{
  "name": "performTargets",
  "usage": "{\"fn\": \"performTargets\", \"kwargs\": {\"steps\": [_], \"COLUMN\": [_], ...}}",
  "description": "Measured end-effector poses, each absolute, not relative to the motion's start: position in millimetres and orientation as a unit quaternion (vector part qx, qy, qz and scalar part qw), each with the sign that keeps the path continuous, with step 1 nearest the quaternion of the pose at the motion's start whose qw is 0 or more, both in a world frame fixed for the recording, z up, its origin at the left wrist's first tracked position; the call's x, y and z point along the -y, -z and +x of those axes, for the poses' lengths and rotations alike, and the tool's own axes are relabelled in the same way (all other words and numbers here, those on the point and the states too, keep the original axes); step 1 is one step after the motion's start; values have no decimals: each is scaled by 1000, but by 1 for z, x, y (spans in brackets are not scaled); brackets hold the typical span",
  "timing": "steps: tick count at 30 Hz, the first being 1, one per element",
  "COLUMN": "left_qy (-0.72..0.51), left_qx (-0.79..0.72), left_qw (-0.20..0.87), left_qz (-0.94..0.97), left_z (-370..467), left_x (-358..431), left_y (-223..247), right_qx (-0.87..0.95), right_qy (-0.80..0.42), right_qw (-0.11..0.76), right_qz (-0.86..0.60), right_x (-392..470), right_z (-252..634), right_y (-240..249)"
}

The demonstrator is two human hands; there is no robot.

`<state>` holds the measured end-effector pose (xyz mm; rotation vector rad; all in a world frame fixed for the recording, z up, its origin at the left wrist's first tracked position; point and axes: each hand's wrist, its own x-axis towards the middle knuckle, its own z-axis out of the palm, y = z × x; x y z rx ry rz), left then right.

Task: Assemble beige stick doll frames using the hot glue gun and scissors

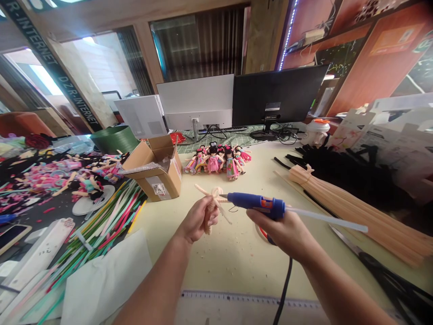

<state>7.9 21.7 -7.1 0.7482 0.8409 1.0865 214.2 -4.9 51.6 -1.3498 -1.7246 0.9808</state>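
My left hand (199, 218) is closed around a small doll body of beige pipe cleaners (216, 192), with a loop at its top and thin ends sticking out to the sides. My right hand (287, 232) grips a blue hot glue gun (252, 202), its nozzle pointing left at the loop. From the back of the gun a long clear glue stick (329, 219) sticks out, and a black cord hangs below. Nozzle and loop look to be touching or nearly so; which one, I cannot tell.
Finished dolls (214, 160) stand in a group at the back, beside an open cardboard box (155, 174). Beige pipe cleaners (355, 207) lie bundled at right, near black scissors (382, 271). Coloured pipe cleaners (98, 230) spread at left. A ruler (250, 300) lies along the front.
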Motion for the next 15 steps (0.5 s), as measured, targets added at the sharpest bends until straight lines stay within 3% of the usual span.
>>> {"fn": "performTargets", "kwargs": {"steps": [4,15], "left_qy": [-448,-387], "left_qx": [-351,-218], "left_qw": [763,845], "left_qz": [307,299], "left_z": [2,-3], "left_x": [-22,-19], "left_y": [8,5], "right_qx": [605,649], "right_qy": [-470,-494], "right_qw": [354,338], "right_qz": [-536,-469], "right_x": [-3,-13], "right_z": [226,229], "right_y": [-52,-41]}}
